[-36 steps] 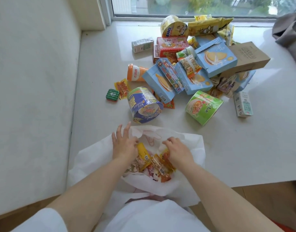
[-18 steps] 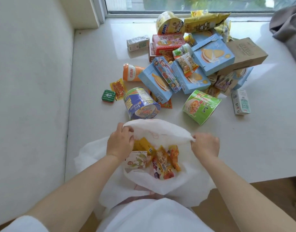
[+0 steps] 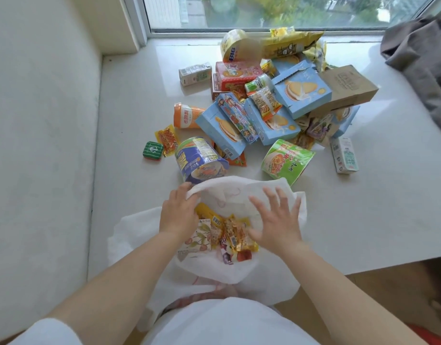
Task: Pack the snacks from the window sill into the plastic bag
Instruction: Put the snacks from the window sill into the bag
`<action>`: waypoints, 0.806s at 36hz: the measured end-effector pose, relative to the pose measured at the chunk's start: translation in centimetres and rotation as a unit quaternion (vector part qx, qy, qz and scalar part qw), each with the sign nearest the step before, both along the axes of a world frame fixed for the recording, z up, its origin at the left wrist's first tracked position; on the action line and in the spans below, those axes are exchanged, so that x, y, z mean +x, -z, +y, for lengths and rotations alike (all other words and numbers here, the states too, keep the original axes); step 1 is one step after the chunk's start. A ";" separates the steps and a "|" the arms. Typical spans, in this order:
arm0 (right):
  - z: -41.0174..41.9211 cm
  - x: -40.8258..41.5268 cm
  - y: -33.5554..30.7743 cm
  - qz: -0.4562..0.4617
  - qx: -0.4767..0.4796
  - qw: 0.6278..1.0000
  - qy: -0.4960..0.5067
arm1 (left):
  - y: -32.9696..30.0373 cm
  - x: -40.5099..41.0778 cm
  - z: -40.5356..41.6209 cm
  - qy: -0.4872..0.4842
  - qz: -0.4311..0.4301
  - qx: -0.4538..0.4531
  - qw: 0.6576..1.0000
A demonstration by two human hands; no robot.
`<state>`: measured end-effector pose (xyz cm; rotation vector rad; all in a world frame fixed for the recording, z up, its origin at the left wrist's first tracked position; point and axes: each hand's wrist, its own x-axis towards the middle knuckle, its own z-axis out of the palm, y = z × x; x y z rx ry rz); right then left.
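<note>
Bag: a white plastic bag (image 3: 239, 272) lies at the near edge of the window sill (image 3: 129, 135), its mouth open upward, thin and crumpled, with faint red print on the inner wall.
In the bag: small snack packets (image 3: 229, 232) in yellow, orange and red, plus a flat pack with a fruit picture.
Left hand: the left hand (image 3: 178, 215) grips the far-left rim of the bag, fingers curled over the edge.
Right hand: the right hand (image 3: 275, 220) is above the right side of the bag's mouth, fingers straight and spread, holding nothing.
Snacks still out: a heap on the sill beyond the bag, blue biscuit boxes (image 3: 301, 92), a red box (image 3: 236, 74), a brown paper box (image 3: 346, 87), yellow bags (image 3: 289, 44) near the glass.
Closest to the bag: a blue noodle cup (image 3: 199, 160) on its side, touching the bag's far rim; a green noodle cup (image 3: 286, 160) on its side just beyond the right rim.
Loose pieces: a green tin (image 3: 153, 150) and an orange sachet (image 3: 167, 141) to the left; an orange tube (image 3: 187, 115); small milk cartons (image 3: 345, 158) at right and far left.
Sill and room: pale, glossy stone sill, white wall at left, window (image 3: 276, 11) with greenery outside.
Other: grey cloth (image 3: 423, 66) at the far right of the sill.
</note>
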<state>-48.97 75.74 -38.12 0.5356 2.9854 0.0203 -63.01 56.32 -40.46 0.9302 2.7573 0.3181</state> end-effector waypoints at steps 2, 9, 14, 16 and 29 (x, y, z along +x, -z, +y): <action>0.1 0.8 0.7 -0.193 0.019 0.981 -0.010 | 0.3 0.0 -0.2 0.033 0.033 0.039 0.998; 3.8 2.7 0.1 -0.424 0.021 0.904 0.056 | -0.6 -0.5 1.3 0.003 -0.047 0.036 0.998; 4.5 -1.2 -1.9 -0.151 0.009 0.988 0.023 | -2.0 -2.5 3.1 -0.035 0.054 0.160 0.985; 4.7 -2.9 -2.3 -0.051 0.028 0.998 0.023 | -2.7 -3.9 4.0 -0.050 0.054 0.144 0.987; 8.7 -10.7 -2.4 -0.083 -0.151 0.909 0.379 | -2.9 -12.0 7.0 -0.060 -0.118 -0.098 0.986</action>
